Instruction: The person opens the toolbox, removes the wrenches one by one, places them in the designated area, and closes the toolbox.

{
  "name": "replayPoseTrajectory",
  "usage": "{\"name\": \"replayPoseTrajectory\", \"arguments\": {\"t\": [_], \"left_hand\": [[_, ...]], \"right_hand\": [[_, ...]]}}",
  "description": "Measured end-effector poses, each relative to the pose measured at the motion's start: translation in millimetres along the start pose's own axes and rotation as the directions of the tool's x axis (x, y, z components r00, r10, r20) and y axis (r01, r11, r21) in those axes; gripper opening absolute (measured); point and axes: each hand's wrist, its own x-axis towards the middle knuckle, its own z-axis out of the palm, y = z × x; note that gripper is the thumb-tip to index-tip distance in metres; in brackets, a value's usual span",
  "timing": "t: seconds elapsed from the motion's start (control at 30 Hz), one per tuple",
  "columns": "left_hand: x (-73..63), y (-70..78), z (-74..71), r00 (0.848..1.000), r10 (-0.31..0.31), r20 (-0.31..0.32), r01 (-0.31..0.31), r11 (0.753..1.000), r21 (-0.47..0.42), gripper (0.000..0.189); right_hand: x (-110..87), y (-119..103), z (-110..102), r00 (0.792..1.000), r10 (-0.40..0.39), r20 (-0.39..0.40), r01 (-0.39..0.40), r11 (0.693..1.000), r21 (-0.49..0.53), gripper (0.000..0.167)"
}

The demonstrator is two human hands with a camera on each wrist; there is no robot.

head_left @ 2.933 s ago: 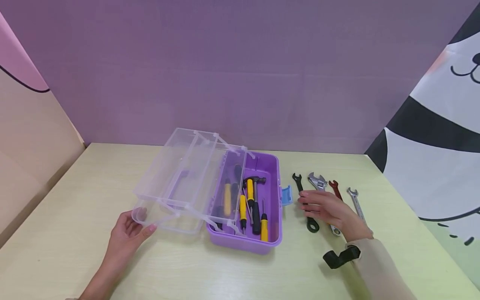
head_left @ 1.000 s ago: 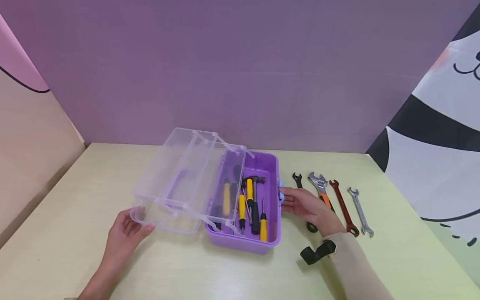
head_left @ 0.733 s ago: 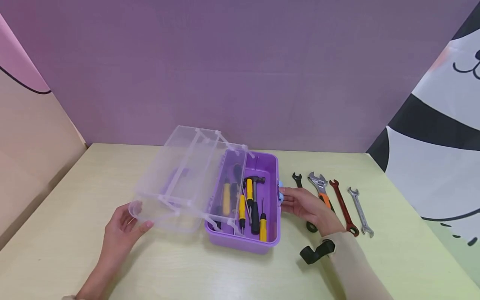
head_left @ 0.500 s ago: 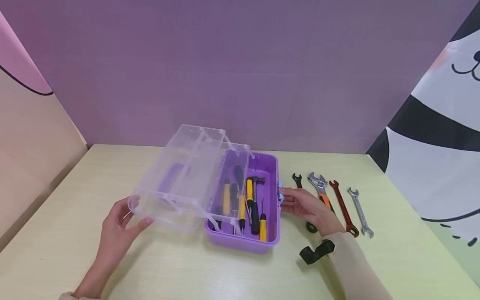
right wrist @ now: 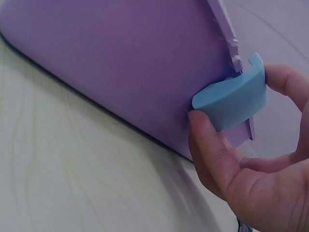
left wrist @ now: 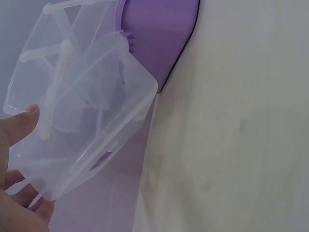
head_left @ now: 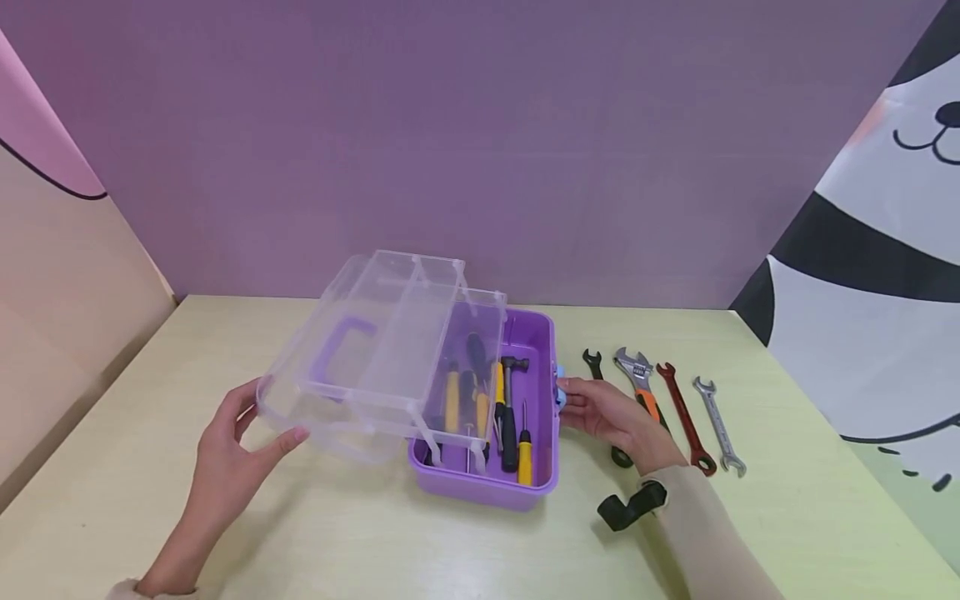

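Note:
A purple toolbox (head_left: 480, 493) stands mid-table, its clear lid (head_left: 405, 333) swung up and tilted out to the left. My left hand (head_left: 228, 458) holds the lid's far end, thumb apart from the fingers on its near side; the left wrist view shows fingertips (left wrist: 46, 210) on its lower edge. At the box's right side, my right hand (head_left: 618, 421) pinches the light-blue latch (right wrist: 234, 99) between thumb and fingers. Inside lie a hammer (head_left: 509, 433), a yellow-handled screwdriver (head_left: 525, 462) and several tools partly seen through the lid.
Right of the box lie a black wrench (head_left: 593, 363), partly hidden by my right hand, an orange-handled adjustable wrench (head_left: 643, 387), a red wrench (head_left: 684, 417) and a silver wrench (head_left: 720, 425). A purple backdrop (head_left: 480, 150) rises behind the table.
My right hand has moved left from over the wrenches to the latch, which is now folded up against the box. My left hand has raised the lid and tilted it toward the box.

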Motion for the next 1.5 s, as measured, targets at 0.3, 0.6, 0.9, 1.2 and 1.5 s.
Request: {"name": "replayPoseTrajectory", "arguments": {"t": [0.3, 0.6, 0.9, 1.2, 1.5], "left_hand": [[9.1, 20.3, 1.8, 0.984, 0.177, -0.028, -0.173, 0.979, 0.109, 0.076], [15.5, 33.4, 4.8, 0.933, 0.359, -0.033, -0.347, 0.920, 0.182, 0.082], [19.9, 46.3, 10.0, 0.865, 0.501, -0.004, -0.488, 0.844, 0.221, 0.083], [24.9, 60.5, 16.6, 0.771, 0.634, 0.063, -0.625, 0.735, 0.262, 0.071], [23.4, 77.8, 24.3, 0.726, 0.669, 0.160, -0.675, 0.648, 0.354, 0.085]], "right_hand": [[-1.2, 2, -2, 1.000, -0.004, 0.011, 0.004, 1.000, -0.006, 0.019], [-1.4, 5, -3, 1.000, -0.025, 0.013, 0.025, 1.000, 0.001, 0.018], [1.3, 7, -3, 1.000, -0.029, 0.012, 0.029, 0.999, 0.017, 0.018], [2.6, 9, -3, 0.999, -0.039, 0.018, 0.039, 0.999, 0.028, 0.019], [1.7, 9, -2, 0.998, -0.043, 0.036, 0.042, 0.998, 0.044, 0.019]]}}
